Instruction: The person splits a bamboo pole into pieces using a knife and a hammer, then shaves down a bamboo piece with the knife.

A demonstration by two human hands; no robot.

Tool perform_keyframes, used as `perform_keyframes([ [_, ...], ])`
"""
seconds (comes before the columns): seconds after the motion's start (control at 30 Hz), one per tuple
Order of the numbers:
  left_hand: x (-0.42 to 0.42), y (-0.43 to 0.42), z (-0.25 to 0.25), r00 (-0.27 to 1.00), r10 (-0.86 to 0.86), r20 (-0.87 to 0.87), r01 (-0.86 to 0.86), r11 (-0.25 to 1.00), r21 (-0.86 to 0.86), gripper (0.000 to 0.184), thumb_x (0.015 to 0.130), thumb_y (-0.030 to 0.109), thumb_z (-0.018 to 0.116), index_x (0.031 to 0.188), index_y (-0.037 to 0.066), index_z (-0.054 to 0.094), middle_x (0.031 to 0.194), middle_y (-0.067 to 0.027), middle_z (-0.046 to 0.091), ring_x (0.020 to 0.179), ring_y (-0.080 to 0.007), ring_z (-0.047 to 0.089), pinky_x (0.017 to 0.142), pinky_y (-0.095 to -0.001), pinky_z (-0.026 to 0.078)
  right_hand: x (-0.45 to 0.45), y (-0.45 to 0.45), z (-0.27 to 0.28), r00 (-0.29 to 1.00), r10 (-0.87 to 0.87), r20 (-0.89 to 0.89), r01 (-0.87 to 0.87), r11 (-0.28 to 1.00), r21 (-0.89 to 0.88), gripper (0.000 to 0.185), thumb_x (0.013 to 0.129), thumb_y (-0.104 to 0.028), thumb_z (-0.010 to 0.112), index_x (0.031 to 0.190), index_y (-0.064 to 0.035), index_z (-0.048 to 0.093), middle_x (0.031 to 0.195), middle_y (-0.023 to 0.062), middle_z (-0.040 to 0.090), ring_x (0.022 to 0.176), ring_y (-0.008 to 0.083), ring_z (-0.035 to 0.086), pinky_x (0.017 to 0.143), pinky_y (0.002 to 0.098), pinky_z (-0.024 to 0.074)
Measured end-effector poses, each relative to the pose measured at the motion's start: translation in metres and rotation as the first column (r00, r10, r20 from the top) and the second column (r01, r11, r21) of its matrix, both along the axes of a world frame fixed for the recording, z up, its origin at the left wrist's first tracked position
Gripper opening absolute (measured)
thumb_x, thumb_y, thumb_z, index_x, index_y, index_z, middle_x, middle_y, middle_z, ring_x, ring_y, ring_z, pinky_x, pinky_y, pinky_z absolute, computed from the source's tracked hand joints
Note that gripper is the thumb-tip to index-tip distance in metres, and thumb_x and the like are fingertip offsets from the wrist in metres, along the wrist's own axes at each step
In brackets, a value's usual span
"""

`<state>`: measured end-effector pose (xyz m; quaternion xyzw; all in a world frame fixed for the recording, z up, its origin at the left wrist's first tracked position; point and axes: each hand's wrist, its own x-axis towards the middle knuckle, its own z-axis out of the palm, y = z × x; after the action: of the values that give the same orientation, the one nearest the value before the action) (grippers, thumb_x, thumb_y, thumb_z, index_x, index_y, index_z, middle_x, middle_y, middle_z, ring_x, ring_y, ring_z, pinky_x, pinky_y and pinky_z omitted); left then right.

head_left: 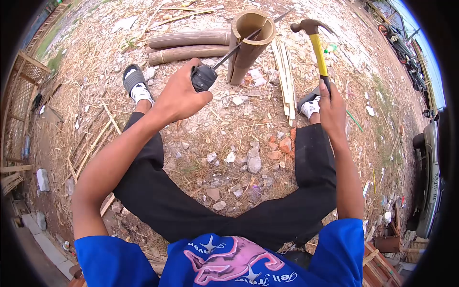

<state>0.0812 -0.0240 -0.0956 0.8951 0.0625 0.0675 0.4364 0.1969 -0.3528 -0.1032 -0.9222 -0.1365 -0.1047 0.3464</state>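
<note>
My left hand is closed round the black wrapped handle of a machete. Its long blade lies across the top of an upright bamboo section, set into the rim, with the tip sticking out on the far side. A split runs down the near wall of the bamboo. Raised to the right of it, my right hand grips a claw hammer by its yellow and black handle. The hammer head is up and apart from the blade.
Two bamboo lengths lie left of the upright piece. Thin split strips rest to its right, near my foot. Stones and broken brick litter the ground between my legs. A parked car stands far right.
</note>
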Motion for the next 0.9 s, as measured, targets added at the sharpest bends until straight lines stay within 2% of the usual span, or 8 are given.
perform_keyframes([
  [0.1,0.002,-0.004,0.001,1.0,0.005,-0.031,-0.005,1.0,0.007,0.047,0.07,0.015,0.066,0.111,-0.001,0.051,0.088,-0.0122,0.061,0.079,-0.0217,0.056,0.077,-0.0337,0.045,-0.002,0.02,0.028,0.979,0.049,0.197,-0.071,0.991,0.109,0.041,0.101,-0.04,0.048,0.092,-0.0008,0.056,0.061,0.0132,0.052,0.057,0.0214,0.051,0.056,0.0387,0.039],
  [0.2,-0.003,-0.003,0.004,0.999,0.02,-0.026,-0.02,1.0,-0.009,0.046,0.07,0.014,0.065,0.111,-0.001,0.051,0.088,-0.0123,0.061,0.08,-0.022,0.056,0.077,-0.0341,0.046,0.003,0.022,0.012,0.984,0.068,0.164,-0.047,0.991,-0.125,0.041,0.101,-0.041,0.049,0.094,-0.001,0.056,0.061,0.0134,0.051,0.056,0.0209,0.049,0.056,0.0383,0.039],
  [0.33,0.0,0.004,-0.014,0.993,0.071,0.089,-0.072,0.997,0.005,0.043,0.071,0.014,0.065,0.109,0.0,0.051,0.085,-0.0107,0.06,0.078,-0.0206,0.055,0.075,-0.0336,0.045,0.004,0.017,0.052,0.977,0.017,0.212,-0.028,0.998,0.049,0.041,0.101,-0.041,0.049,0.096,-0.001,0.056,0.062,0.0059,0.049,0.056,0.0139,0.047,0.053,0.0334,0.0376],
  [0.53,0.001,0.0,-0.007,0.999,0.004,0.051,-0.005,1.0,0.006,0.04,0.071,0.013,0.065,0.106,0.001,0.051,0.082,-0.0086,0.057,0.074,-0.0186,0.053,0.071,-0.0325,0.045,-0.021,0.015,0.157,0.81,0.254,0.529,-0.519,0.73,0.444,0.033,0.103,-0.037,0.048,0.088,-0.0071,0.05,0.063,-0.0036,0.041,0.051,0.0045,0.037,0.046,0.0209,0.0311],
  [0.63,0.002,0.005,-0.01,0.999,-0.003,0.037,0.003,1.0,0.024,0.038,0.071,0.013,0.064,0.105,0.001,0.051,0.084,-0.0086,0.057,0.073,-0.0183,0.052,0.069,-0.032,0.045,0.017,0.024,0.056,0.896,0.215,0.388,-0.289,0.946,0.144,0.035,0.102,-0.038,0.047,0.091,-0.0052,0.054,0.062,0.0047,0.048,0.053,0.0156,0.047,0.051,0.0315,0.0368],
  [0.7,0.0,0.003,-0.005,1.0,-0.01,0.0,0.01,1.0,0.027,0.038,0.072,0.014,0.064,0.105,0.0,0.051,0.087,-0.0103,0.058,0.076,-0.0197,0.054,0.072,-0.0328,0.045,0.018,0.005,-0.015,0.986,0.096,0.139,-0.061,0.969,-0.238,0.035,0.101,-0.035,0.046,0.099,-0.0016,0.057,0.067,0.0231,0.059,0.062,0.0411,0.059,0.059,0.0491,0.0421],
  [0.77,0.002,0.002,-0.007,0.999,0.04,0.036,-0.041,0.999,0.016,0.039,0.072,0.016,0.065,0.105,0.0,0.052,0.087,-0.0134,0.058,0.082,-0.0248,0.056,0.078,-0.0357,0.045,0.013,-0.014,-0.044,0.978,-0.042,-0.206,-0.004,0.976,-0.216,0.036,0.101,-0.034,0.045,0.105,-0.0009,0.058,0.073,0.0267,0.06,0.073,0.0427,0.061,0.066,0.0499,0.0428],
  [0.9,0.011,-0.005,-0.004,1.0,0.001,0.019,-0.001,1.0,0.003,0.039,0.071,0.015,0.065,0.105,0.0,0.052,0.086,-0.012,0.059,0.081,-0.023,0.056,0.077,-0.0352,0.045,0.002,-0.012,-0.047,0.999,-0.042,-0.028,0.037,0.988,-0.151,0.038,0.101,-0.037,0.046,0.098,-0.0006,0.058,0.07,0.0217,0.059,0.067,0.0384,0.059,0.062,0.047,0.0415],
])
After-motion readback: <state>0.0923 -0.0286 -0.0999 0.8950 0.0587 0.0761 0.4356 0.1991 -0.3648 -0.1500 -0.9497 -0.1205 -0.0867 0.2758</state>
